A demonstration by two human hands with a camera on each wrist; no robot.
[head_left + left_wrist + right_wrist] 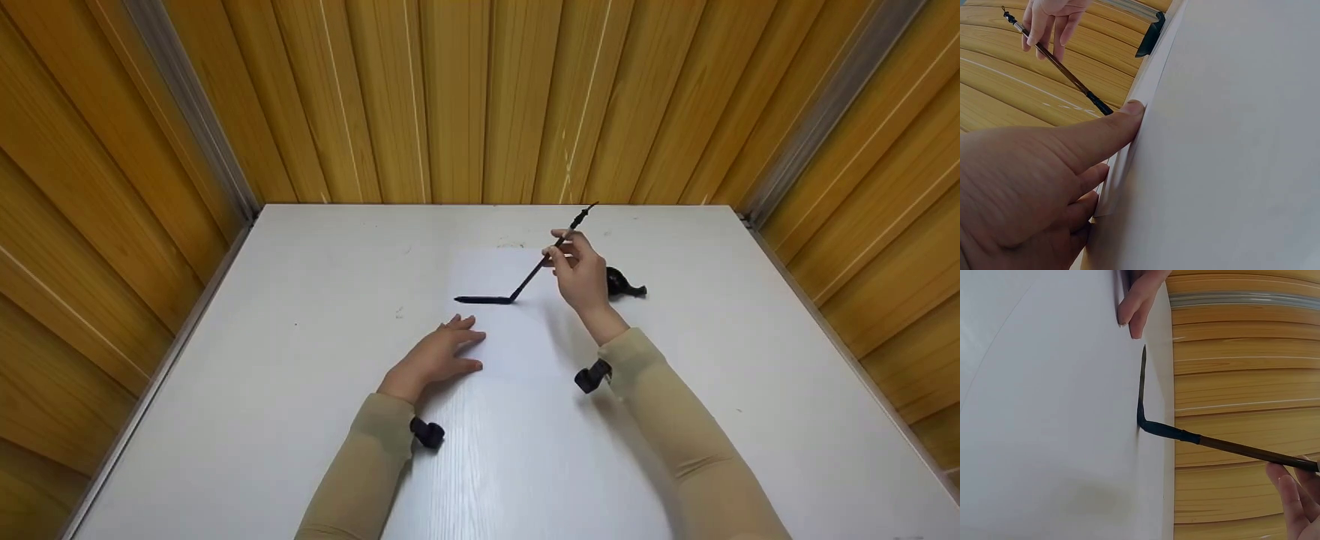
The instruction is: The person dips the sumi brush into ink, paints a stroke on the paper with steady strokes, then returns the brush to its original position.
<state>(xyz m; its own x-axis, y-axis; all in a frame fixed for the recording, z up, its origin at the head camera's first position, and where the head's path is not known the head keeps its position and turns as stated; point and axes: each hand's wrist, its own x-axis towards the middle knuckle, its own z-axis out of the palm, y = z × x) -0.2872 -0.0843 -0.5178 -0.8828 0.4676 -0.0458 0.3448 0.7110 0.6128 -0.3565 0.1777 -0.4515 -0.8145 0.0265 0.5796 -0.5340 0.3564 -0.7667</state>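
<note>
Black stroke (pixel 482 300), seemingly unfinished; ink brush (pixel 531 274) at its three o'clock end, pinched by right hand (pixel 582 279); paper (pixel 517 341) otherwise unmarked, left hand (pixel 439 356) spread at its eight o'clock

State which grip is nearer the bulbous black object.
Right. The right grip appears just left of the bulbous black object; the left grip rests farther left, at the left edge of the paper.
</note>
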